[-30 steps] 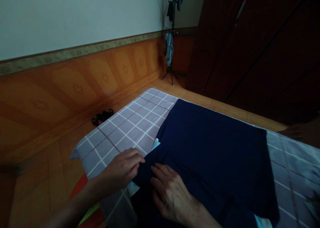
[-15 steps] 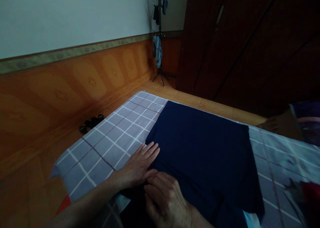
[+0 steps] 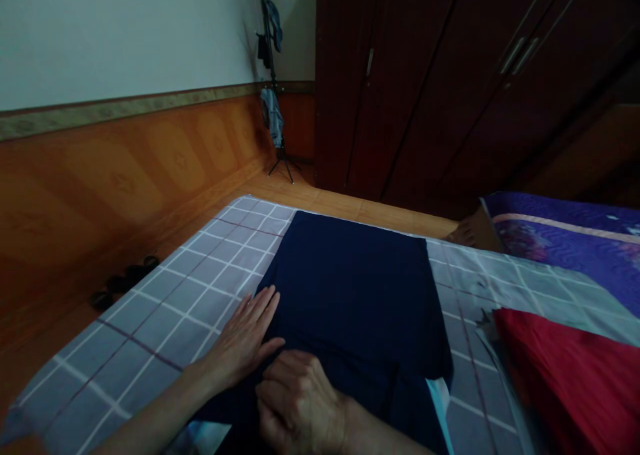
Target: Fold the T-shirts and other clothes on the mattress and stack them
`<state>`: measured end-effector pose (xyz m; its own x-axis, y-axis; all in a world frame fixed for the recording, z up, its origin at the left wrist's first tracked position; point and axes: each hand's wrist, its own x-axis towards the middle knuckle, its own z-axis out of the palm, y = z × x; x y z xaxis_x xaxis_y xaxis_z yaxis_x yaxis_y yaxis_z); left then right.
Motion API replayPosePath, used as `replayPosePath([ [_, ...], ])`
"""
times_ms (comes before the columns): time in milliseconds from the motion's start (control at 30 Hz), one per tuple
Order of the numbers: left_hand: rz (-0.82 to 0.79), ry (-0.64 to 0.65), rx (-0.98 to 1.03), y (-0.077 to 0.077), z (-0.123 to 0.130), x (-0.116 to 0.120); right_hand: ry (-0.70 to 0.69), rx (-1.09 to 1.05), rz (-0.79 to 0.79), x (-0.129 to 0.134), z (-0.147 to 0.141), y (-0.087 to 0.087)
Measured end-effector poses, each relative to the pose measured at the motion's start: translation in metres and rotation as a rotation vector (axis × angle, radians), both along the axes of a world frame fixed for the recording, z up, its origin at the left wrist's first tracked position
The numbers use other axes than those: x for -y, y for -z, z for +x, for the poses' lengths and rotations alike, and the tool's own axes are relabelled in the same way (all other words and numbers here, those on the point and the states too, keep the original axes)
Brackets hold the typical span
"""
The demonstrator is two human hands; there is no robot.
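Observation:
A dark navy cloth [image 3: 355, 282] is spread over the checked grey sheet of the bed. Flat on its left edge lies my left hand [image 3: 240, 338], fingers stretched out. Just right of it, my right hand [image 3: 300, 398] is closed at the cloth's near part, its fingers curled onto the dark fabric. Light blue-white bits show at the cloth's lower right [image 3: 439, 402] and below my left wrist.
Red folded fabric [image 3: 575, 368] lies on the checked sheet [image 3: 200, 275] at the right. Behind stand a clothes rack [image 3: 273, 62] and a dark wardrobe [image 3: 400, 95]. A purple patterned cover [image 3: 565, 228] is at the far right, black shoes [image 3: 123, 282] on the floor at left.
The view has turned to the right, so the cloth and both hands appear further left, and more of the red fabric and purple cover shows. Both hands keep nearly the same pose on the cloth.

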<state>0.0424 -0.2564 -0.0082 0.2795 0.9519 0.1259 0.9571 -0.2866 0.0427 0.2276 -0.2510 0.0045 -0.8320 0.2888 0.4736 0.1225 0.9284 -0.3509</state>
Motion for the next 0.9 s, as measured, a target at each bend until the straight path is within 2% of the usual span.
replayPosePath([
  [100, 0.036, 0.006, -0.026, 0.008, -0.005, 0.0, 0.007, 0.001, 0.016, 0.002, 0.001, -0.009],
  [200, 0.054, 0.03, -0.039, 0.013, -0.009, 0.002, 0.069, -0.076, -0.023, -0.005, 0.008, -0.033],
  [300, 0.082, 0.023, -0.025, 0.013, -0.009, 0.004, 0.349, -0.112, -0.111, -0.032, 0.025, -0.061],
  [367, 0.091, 0.018, -0.005, 0.012, -0.009, 0.004, 0.581, -0.066, -0.121, -0.063, 0.042, -0.07],
  [467, 0.075, 0.028, 0.011, 0.011, -0.01, 0.004, 0.919, 0.128, -0.081, -0.119, 0.073, -0.062],
  [567, 0.054, 0.02, 0.014, 0.01, -0.01, 0.004, 1.201, 0.403, -0.057, -0.162, 0.108, -0.036],
  [667, 0.044, 0.007, 0.028, 0.01, -0.01, 0.004, 1.247, 0.499, -0.105, -0.18, 0.135, -0.009],
  [733, 0.033, -0.002, 0.036, 0.009, -0.009, 0.003, 1.24, 0.531, -0.135, -0.183, 0.145, 0.001],
  [800, 0.011, -0.005, 0.041, 0.008, -0.009, 0.003, 1.233, 0.556, -0.152, -0.183, 0.146, 0.003],
  [900, -0.015, -0.004, 0.066, 0.001, -0.007, 0.003, 1.217, 0.571, -0.153, -0.176, 0.141, -0.007],
])
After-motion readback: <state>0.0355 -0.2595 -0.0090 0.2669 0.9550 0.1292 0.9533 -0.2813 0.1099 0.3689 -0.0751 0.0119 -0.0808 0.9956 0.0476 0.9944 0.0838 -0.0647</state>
